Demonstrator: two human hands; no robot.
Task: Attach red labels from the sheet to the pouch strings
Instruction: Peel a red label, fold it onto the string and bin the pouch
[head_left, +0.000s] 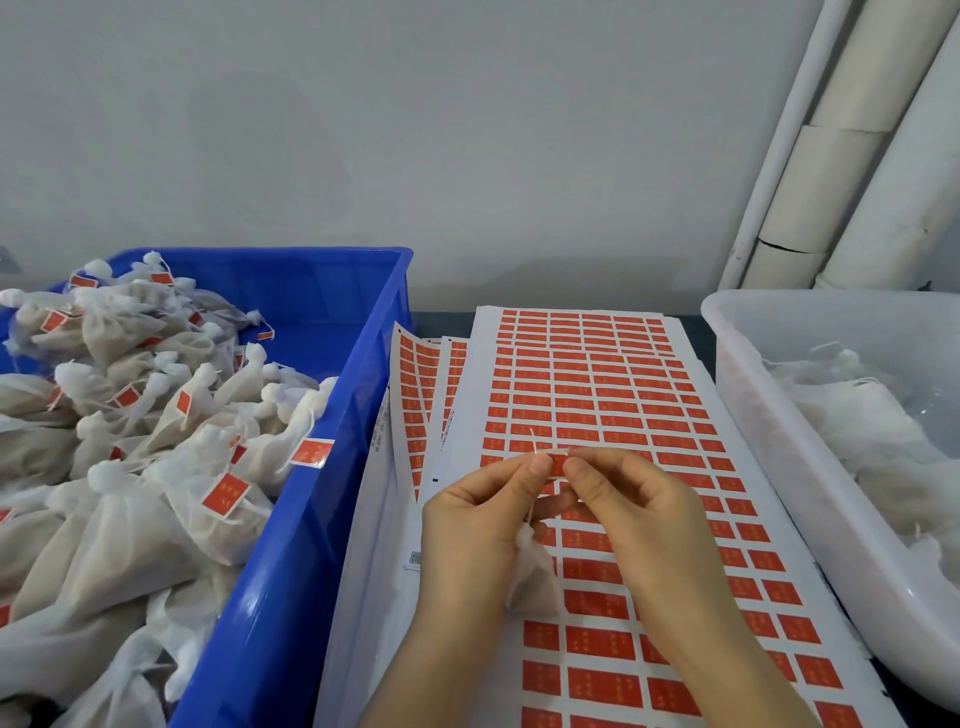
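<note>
A white sheet covered with rows of red labels lies in the middle of the table. Above it, my left hand and my right hand meet fingertip to fingertip, both pinching one red label. A thin pale string runs up past my left thumb. A small white pouch hangs below my left hand, partly hidden by the palm.
A blue crate on the left is heaped with white pouches that carry red labels. A white tub on the right holds pouches without labels. More label sheets fan out beside the crate. White pipes stand at the back right.
</note>
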